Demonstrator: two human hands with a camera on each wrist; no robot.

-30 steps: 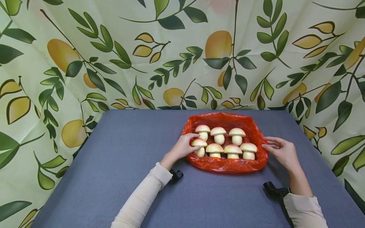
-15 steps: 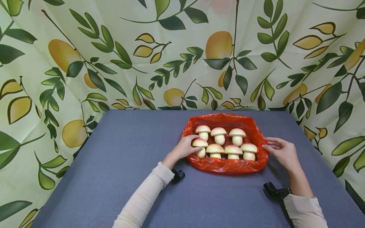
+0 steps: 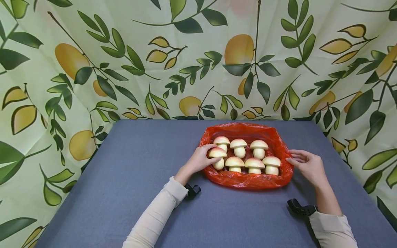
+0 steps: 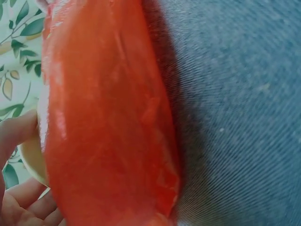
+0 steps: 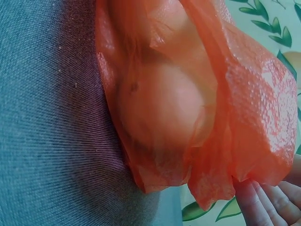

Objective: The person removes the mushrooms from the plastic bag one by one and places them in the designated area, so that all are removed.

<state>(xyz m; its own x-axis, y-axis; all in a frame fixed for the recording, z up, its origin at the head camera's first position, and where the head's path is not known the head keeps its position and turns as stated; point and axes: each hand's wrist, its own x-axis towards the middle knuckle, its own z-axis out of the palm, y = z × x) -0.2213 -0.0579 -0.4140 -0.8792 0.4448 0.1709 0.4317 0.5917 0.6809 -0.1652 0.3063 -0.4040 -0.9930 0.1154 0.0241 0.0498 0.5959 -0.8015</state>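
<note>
A red plastic bag (image 3: 243, 182) lies on the table with its mouth spread wide. Several cream mushrooms with reddish cap tops stand inside in two rows. My left hand (image 3: 197, 161) reaches over the bag's left rim and holds the front-left mushroom (image 3: 218, 155) between thumb and fingers. In the left wrist view, its yellowish cap (image 4: 32, 160) peeks out behind the bag wall. At the right end, my right hand (image 3: 308, 164) pinches the bag's rim. Through the thin plastic in the right wrist view, a rounded mushroom (image 5: 162, 106) shows.
A blue-grey cloth covers the table (image 3: 139, 155). Behind it hangs a curtain (image 3: 198, 62) printed with leaves and fruit. Black straps with camera mounts sit on the left wrist (image 3: 193, 190) and right wrist (image 3: 301, 207).
The front-left mushroom has risen slightly and tilted in my left hand. My right hand stays at the bag's right rim, and the other mushrooms keep their places.
</note>
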